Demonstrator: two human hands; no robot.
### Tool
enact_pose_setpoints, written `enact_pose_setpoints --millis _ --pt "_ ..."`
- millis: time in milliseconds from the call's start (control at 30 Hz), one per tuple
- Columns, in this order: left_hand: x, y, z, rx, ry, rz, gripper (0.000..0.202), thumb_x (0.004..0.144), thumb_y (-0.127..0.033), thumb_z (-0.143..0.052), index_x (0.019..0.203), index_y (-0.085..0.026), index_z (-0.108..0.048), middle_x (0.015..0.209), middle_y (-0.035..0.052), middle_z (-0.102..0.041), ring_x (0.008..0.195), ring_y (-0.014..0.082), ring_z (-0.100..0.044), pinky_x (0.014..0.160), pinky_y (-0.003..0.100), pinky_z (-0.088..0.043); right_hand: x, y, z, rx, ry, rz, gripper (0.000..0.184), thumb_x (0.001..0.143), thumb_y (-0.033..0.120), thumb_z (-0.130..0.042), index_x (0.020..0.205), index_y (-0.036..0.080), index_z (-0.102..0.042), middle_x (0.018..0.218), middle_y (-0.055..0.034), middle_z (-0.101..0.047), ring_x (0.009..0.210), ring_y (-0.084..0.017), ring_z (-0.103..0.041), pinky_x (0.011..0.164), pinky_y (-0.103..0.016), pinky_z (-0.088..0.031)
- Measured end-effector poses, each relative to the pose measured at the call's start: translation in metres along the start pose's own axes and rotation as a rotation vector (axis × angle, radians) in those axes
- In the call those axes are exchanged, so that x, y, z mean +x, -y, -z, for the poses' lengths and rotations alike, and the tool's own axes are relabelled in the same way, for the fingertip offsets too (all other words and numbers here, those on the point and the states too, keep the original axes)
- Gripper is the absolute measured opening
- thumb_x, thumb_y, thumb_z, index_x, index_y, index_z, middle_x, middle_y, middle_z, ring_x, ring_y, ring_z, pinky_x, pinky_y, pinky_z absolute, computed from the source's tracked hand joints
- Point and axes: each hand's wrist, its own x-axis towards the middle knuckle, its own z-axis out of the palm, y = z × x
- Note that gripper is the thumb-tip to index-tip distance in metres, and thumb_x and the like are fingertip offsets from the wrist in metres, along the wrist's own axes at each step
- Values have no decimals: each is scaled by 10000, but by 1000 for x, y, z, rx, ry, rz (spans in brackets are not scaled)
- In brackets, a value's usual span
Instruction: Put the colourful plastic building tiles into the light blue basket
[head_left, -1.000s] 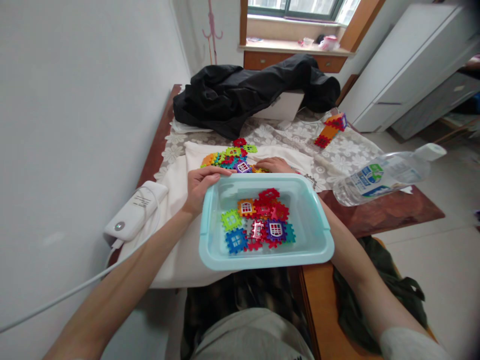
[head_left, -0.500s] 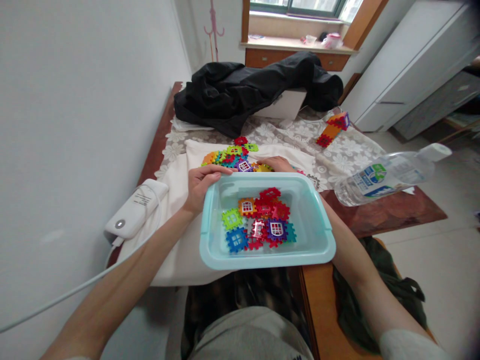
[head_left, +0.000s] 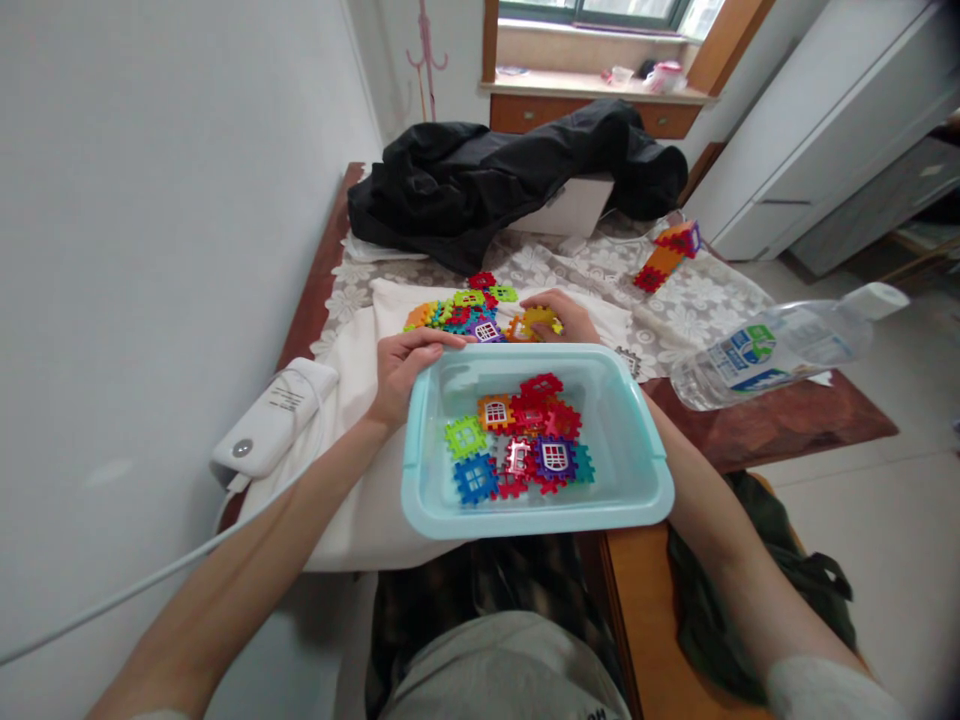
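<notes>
The left hand (head_left: 401, 365) grips the far-left rim of the light-blue plastic bin (head_left: 645, 440); beyond it, the right hand (head_left: 559, 315) pinches a yellow interlocking tile (head_left: 541, 320).

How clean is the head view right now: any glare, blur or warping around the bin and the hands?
Head view: soft, even daylight from the window, with no hard shadows; the bin and the tiles in it are sharp, without glare; the left hand on the bin's rim and the right hand, with a yellow tile in its grip, are clear; wide-angle warping bends the bottle and the edges, and the right corners darken.
</notes>
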Motion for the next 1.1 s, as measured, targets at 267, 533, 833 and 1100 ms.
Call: enact_pose_setpoints --millis 267,533,833,1100 --pt "1 2 1 2 11 -14 210 848 -343 -777 895 -199 -923 999 122 -888 987 336 -843 917 423 -675 5 -24 -7 -261 120 99 491 877 375 -790 1340 212 -793 1327 -156 -796 1200 -348 -703 1141 -517 -559" --pt "1 3 2 0 18 -22 221 841 -353 -782 900 -194 -923 989 119 -889 988 331 -846 894 398 -670 2 -19 -2 -7 -266 64 330 936 408 -699 1201 231 -783 1150 -82 -822 1035 -268 -752 985 -441 -609" --pt "3 3 2 -6 33 -38 206 844 -346 -790 891 -198 -924 992 121 -890 985 327 -853 900 395 -664 4 -9 -3 374 -319 -42 462 754 479 -925 1101 278 -696 999 -16 -729 890 -189 -692 839 -336 -617" --pt "1 0 0 -10 19 -21 200 842 -343 -791 887 -201 -923 953 113 -884 951 313 -844 896 396 -670 -14 39 22 922 -153 -37 540 733 558 -1030 1092 305 -716 910 14 -744 836 -174 -731 748 -298 -654"
